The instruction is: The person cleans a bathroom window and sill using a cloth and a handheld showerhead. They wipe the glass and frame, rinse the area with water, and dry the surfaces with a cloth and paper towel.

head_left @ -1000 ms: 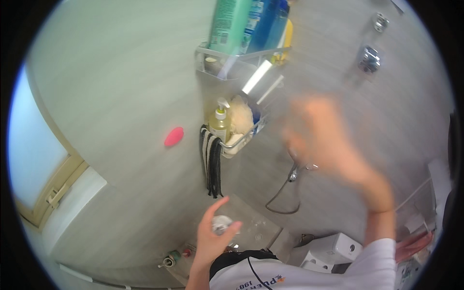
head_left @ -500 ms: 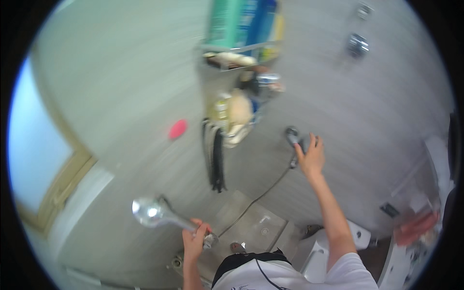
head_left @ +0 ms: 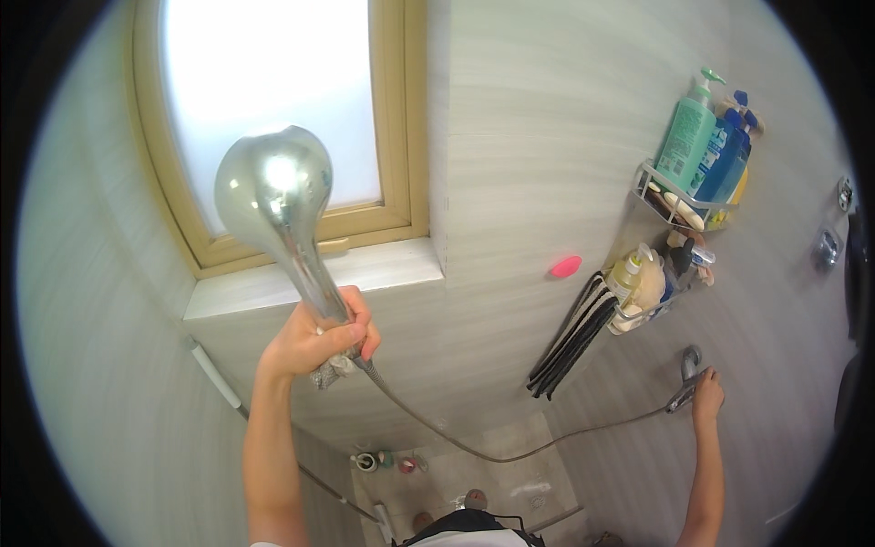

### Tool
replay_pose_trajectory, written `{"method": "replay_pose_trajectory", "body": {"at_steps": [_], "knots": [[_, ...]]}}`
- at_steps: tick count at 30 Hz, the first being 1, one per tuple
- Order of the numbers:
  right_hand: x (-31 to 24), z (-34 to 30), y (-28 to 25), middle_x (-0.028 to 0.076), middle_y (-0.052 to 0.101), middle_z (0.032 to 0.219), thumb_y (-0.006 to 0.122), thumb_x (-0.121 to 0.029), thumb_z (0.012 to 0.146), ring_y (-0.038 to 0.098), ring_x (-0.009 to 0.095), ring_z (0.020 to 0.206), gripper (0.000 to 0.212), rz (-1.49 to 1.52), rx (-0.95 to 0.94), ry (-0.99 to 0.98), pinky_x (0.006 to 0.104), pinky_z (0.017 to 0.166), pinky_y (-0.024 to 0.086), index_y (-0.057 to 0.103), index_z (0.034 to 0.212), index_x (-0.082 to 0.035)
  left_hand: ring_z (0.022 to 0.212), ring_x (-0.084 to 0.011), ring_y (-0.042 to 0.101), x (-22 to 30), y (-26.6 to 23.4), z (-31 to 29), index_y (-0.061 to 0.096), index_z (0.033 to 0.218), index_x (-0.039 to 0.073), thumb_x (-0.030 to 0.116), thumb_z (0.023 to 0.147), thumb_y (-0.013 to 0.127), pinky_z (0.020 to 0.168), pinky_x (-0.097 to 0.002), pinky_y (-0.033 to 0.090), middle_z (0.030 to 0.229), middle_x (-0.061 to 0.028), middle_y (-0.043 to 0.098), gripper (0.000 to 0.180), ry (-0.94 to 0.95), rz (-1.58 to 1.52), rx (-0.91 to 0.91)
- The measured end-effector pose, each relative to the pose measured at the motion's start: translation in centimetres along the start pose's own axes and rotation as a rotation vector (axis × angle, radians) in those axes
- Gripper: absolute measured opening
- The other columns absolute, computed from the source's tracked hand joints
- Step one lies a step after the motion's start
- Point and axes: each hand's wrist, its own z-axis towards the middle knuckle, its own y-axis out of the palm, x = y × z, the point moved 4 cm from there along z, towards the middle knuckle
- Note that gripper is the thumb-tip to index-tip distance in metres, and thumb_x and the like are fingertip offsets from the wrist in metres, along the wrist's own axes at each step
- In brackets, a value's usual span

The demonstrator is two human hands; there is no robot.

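Note:
A chrome shower head (head_left: 273, 187) is raised in front of the window, its rounded back showing. My left hand (head_left: 310, 342) is closed around its handle. Below those fingers hangs a crumpled, whitish-grey bit (head_left: 330, 372), too unclear to name. The metal hose (head_left: 510, 459) sags from the handle across to a chrome shower faucet (head_left: 690, 365) on the right wall. There my right hand (head_left: 708, 399) is closed on the faucet's lower part; its fingertips are partly hidden.
A frosted window (head_left: 273, 91) with a sill is at upper left. Wire corner shelves (head_left: 684, 214) carry several bottles. A striped towel (head_left: 574, 337) hangs below, near a pink oval pad (head_left: 566, 266). A long pole (head_left: 314, 479) leans at left. Small containers (head_left: 366, 462) stand on the floor.
The view has turned left toward the window. My left hand has lifted the shower head from low down to window height. My right hand, fingers apart by the faucet before, has closed on it.

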Motion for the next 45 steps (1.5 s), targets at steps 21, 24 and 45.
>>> {"method": "replay_pose_trajectory", "body": {"at_steps": [21,24,45], "knots": [[-18.4,-3.5,-25.0,0.017,0.066,0.105,0.070,-0.017,0.089,0.064,0.039,0.093,0.028,0.713,0.234,-0.279,0.0463,0.077,0.051,0.067,0.113,-0.003,0.075,-0.0122,0.058,-2.0,1.2,1.4,0.054,0.092,0.006,0.012,0.091,0.062,0.071,-0.0296,0.048,0.076,-0.0033,0.065,0.010,-0.175,0.096,-0.218],[-29.6,-5.3,-34.2,0.004,0.063,0.089,0.071,-0.011,0.093,0.051,0.008,0.063,0.024,1.392,0.000,-0.539,0.0241,0.055,0.041,0.071,0.115,-0.002,0.075,-0.0125,0.059,-3.5,2.7,1.9,0.056,0.095,0.005,0.014,0.091,0.062,0.071,-0.0303,0.048,0.076,-0.0028,0.065,0.012,-0.184,0.137,-0.255],[-39.4,1.1,-59.1,0.006,0.060,0.054,0.069,-0.014,0.087,0.066,0.014,0.052,0.033,1.918,0.153,-0.823,0.0277,0.045,0.047,0.050,0.061,-0.004,0.072,-0.0073,0.059,-3.5,1.3,-9.9,0.072,0.101,0.002,0.025,0.096,0.068,0.064,-0.0251,0.047,0.090,-0.0007,0.069,0.025,-0.168,0.188,0.544]]}}
